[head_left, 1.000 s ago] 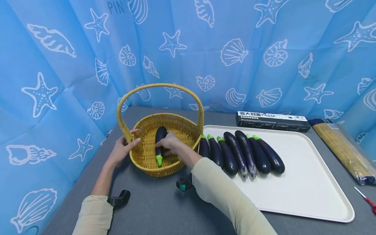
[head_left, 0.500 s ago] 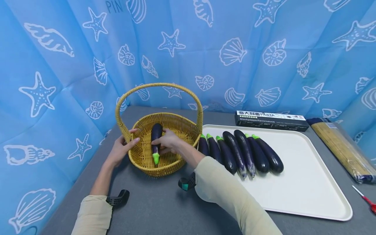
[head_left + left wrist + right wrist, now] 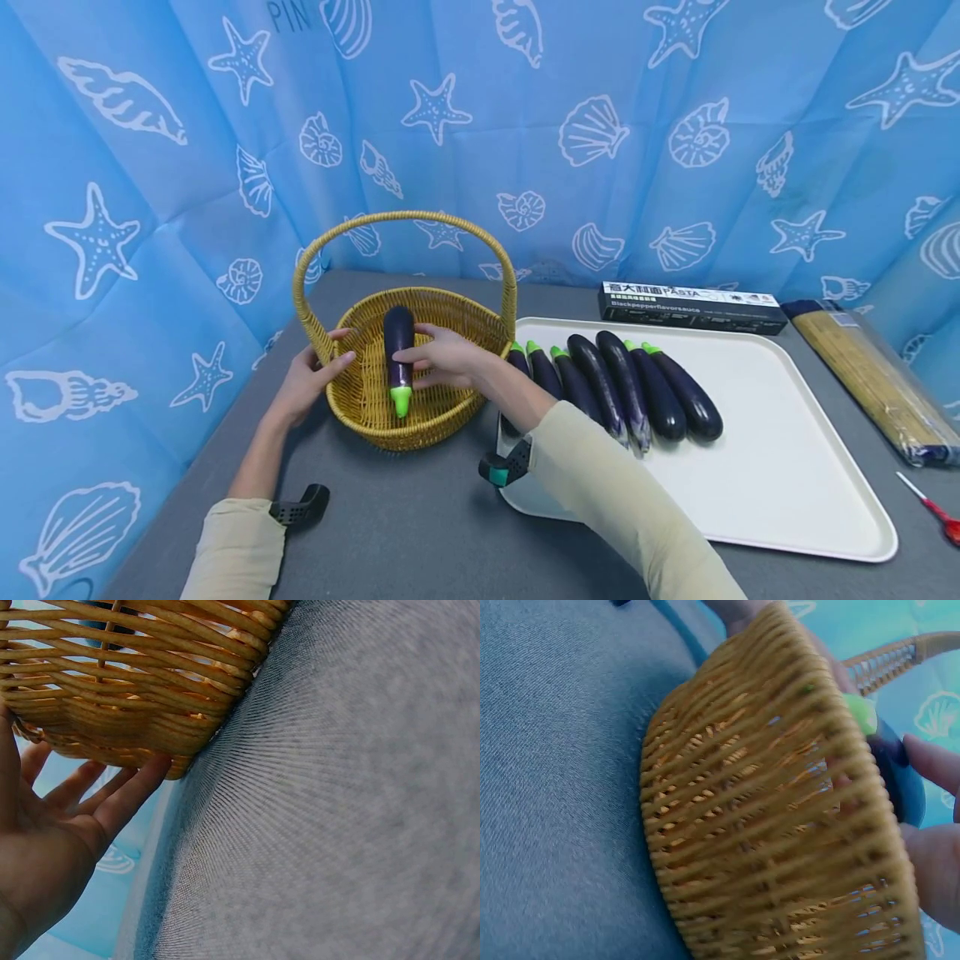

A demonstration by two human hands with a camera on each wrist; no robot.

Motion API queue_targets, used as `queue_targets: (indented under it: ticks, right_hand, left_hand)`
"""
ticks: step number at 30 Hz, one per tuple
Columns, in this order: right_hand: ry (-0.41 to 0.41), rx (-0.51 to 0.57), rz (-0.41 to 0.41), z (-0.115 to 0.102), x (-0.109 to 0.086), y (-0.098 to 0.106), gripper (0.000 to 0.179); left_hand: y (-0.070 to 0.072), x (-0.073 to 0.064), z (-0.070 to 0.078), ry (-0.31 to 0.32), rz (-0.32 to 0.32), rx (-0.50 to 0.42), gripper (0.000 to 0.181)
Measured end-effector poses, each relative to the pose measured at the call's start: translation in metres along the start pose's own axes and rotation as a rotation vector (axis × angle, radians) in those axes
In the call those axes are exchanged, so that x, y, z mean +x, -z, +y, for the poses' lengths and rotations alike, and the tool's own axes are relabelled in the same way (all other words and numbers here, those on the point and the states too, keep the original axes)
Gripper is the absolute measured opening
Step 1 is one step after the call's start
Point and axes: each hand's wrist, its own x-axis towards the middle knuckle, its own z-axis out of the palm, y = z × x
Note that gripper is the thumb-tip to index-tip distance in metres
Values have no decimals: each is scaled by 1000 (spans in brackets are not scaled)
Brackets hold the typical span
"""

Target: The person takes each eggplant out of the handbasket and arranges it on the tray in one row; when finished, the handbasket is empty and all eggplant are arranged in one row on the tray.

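Note:
A yellow wicker basket (image 3: 420, 437) with a tall arched handle stands on the grey table. My left hand (image 3: 303, 385) holds its left side, the thumb over the rim near the handle's foot. In the left wrist view, the fingers (image 3: 124, 799) lie along the woven outer wall. Inside the basket outline, a dark eggplant (image 3: 399, 337) points its green stem end toward me. My right hand (image 3: 450, 358) grips it from the right, thumb across its top. From the right wrist, part of the eggplant (image 3: 891, 780) shows beyond the rim, between finger and thumb; the far fingers are hidden.
Right of the basket lies a white tray (image 3: 780, 467) with several eggplants (image 3: 663, 400) side by side. A black pasta box (image 3: 690, 308) sits at the tray's back edge. Farther right are a packaged bamboo mat (image 3: 862, 375) and a red-handled tool (image 3: 937, 512). A blue curtain hangs behind.
The eggplant has shifted left and appears slightly raised, with my right hand on it. My right forearm has swung to the right. The left hand stays at the basket's rim.

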Motion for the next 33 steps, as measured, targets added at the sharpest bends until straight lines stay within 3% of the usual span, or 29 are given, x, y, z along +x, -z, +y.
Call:
queue_targets:
  ticks: [8, 17, 33]
  right_hand:
    - [75, 55, -160, -3, -25, 17, 70]
    - [178, 26, -341, -3, -59, 37, 68]
    - [245, -12, -352, 12, -104, 85, 81]
  left_hand:
    - [0, -2, 2, 0, -4, 15, 60]
    - [0, -2, 2, -1, -2, 3, 59]
    - [0, -3, 2, -13, -10, -15, 57]
